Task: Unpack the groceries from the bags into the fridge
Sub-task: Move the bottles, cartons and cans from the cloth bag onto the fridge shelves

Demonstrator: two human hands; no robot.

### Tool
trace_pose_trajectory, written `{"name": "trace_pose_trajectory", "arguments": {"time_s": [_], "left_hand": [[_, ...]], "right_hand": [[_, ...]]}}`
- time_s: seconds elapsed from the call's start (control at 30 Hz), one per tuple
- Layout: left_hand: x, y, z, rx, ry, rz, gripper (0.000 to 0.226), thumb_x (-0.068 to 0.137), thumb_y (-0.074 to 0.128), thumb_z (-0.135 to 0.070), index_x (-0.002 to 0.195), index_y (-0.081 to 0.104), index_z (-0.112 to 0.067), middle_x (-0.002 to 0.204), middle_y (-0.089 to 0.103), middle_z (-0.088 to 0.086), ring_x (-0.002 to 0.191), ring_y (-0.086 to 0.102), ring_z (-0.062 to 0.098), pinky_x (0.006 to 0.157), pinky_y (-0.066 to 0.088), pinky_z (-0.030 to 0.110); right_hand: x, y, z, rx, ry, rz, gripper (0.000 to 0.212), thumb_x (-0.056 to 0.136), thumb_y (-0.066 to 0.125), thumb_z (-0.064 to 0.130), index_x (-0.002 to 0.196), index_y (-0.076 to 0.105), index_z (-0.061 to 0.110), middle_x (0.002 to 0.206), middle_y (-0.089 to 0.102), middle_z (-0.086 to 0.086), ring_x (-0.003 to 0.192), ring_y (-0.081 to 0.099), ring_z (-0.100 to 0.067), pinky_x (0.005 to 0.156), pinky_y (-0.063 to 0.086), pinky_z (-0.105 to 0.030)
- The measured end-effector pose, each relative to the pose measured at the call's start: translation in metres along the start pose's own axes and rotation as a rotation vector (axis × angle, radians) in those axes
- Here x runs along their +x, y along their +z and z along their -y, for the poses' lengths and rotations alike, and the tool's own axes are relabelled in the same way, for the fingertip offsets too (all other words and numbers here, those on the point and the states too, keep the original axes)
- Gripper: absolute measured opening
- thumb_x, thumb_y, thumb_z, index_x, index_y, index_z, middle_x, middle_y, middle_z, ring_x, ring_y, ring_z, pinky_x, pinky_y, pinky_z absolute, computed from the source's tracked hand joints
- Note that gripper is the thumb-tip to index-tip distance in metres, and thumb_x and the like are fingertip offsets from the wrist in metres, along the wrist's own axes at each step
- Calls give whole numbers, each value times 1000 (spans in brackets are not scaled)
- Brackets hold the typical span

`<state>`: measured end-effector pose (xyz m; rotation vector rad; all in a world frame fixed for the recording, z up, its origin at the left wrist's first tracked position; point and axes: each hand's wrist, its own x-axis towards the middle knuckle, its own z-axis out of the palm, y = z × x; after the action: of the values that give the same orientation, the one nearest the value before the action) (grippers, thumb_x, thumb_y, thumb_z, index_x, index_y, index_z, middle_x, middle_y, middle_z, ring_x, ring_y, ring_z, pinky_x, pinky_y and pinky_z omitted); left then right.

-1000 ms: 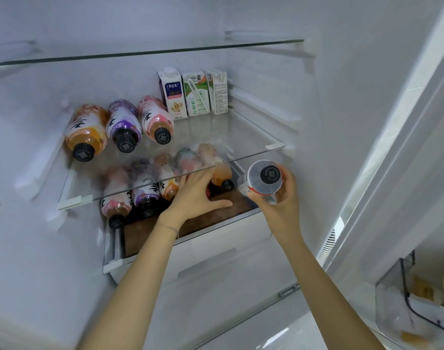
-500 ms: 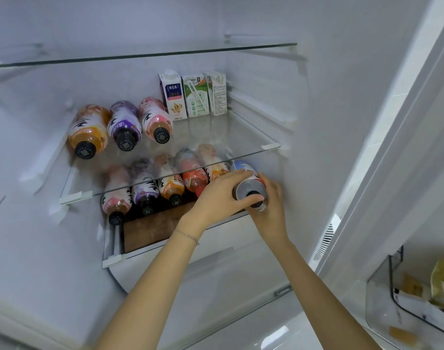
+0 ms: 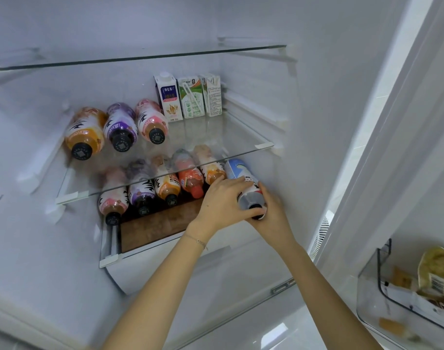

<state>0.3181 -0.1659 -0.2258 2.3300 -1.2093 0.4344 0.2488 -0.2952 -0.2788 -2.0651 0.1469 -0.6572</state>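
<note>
Where blue btl [image 3: 237,169] lies, orange btl [image 3: 210,174] neighbours (closely).

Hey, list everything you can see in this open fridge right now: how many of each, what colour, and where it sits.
Cartons: three, white with blue or green print, upright at the back of the middle glass shelf.
Upper bottles: three, orange, purple, pink, lying caps forward on that shelf's left.
Lower bottles: five, pink, purple, orange, red, orange, lying in a row on the shelf below.
Blue-labelled bottle: one, dark drink, right end of that row.
Brown board: one, under the lower row.
Top glass shelf: one, clear, above.
Door bin: one, clear, lower right, holding a yellowish packet.
Left hand: grips the blue-labelled bottle from above.
Right hand: holds its cap end from below.
</note>
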Motion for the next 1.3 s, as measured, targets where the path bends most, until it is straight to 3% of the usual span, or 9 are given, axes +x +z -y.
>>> {"name": "trace_pose_trajectory", "arguments": {"time_s": [0.07, 0.2, 0.3, 0.5, 0.7, 0.8, 0.87, 1.07, 1.3], "left_hand": [[1, 5, -1, 41, 2, 12, 76, 67, 52, -77, 113, 70, -19, 116, 70, 2, 108, 64, 21, 98, 40, 38], [0, 20, -3, 96, -3, -47, 73, 65, 51, -75, 104, 71, -18, 109, 72, 1, 103, 65, 22, 96, 30, 32], [4, 25, -3, 117, 0, -50, 73, 66, 50, -79, 103, 71, -19, 104, 72, -1, 101, 65, 21, 97, 38, 37], [15, 31, 0, 119, -1, -51, 64, 66, 56, -77, 93, 68, -20, 88, 67, -4, 83, 62, 22, 75, 43, 32], [20, 30, 27, 86, 3, 35, 81, 66, 51, -77, 124, 61, -22, 127, 64, -1, 119, 57, 20, 105, 37, 41], [22, 32, 32, 56, -26, 13, 82, 69, 58, -71, 132, 56, -19, 139, 56, 5, 126, 52, 22, 109, 33, 43], [24, 35, 35, 52, -57, -15, 82, 71, 63, -68, 135, 54, -18, 142, 54, 5, 129, 50, 22, 109, 32, 43], [35, 38, 49, 114, -160, -16, 82, 73, 63, -71, 139, 49, -23, 145, 49, -5, 138, 37, 18, 111, 18, 41], [40, 40, 53, 102, -179, 8, 86, 72, 63, -74, 141, 46, -26, 147, 46, -7, 143, 30, 18, 114, 16, 43]], "right_hand": [[1, -2, -2, -23, 6, 20, 90, 70, 84, 19, 145, 34, 14, 130, 53, -4, 116, 52, -16, 100, 46, -31], [-10, -3, -6, 58, 34, -14, 81, 73, 81, 10, 143, 39, 12, 136, 47, -1, 119, 47, -8, 97, 40, -9], [-16, -5, -11, 126, 64, -46, 68, 79, 77, 10, 139, 46, 15, 127, 57, 3, 113, 56, -7, 95, 48, -20], [-15, -3, -14, 140, 83, -98, 66, 79, 76, 4, 138, 48, 14, 122, 58, 14, 108, 56, 8, 94, 44, -10], [2, 5, -18, 88, 82, -87, 65, 79, 77, 10, 138, 51, 10, 134, 58, 0, 121, 56, -15, 103, 46, -31], [15, 6, -18, 28, 75, -92, 63, 79, 75, 5, 137, 50, 6, 133, 55, 2, 121, 53, -13, 102, 40, -16], [26, 7, -17, -47, 64, -85, 61, 81, 72, 3, 138, 50, 7, 135, 55, 0, 122, 52, -13, 100, 38, -13], [46, 20, -20, -129, 10, -81, 59, 84, 67, 0, 139, 48, 6, 139, 53, -6, 126, 52, -21, 105, 44, -39], [34, 22, -27, -151, 10, -129, 64, 81, 66, -7, 140, 48, 7, 140, 53, -5, 124, 53, -21, 106, 43, -37]]}}
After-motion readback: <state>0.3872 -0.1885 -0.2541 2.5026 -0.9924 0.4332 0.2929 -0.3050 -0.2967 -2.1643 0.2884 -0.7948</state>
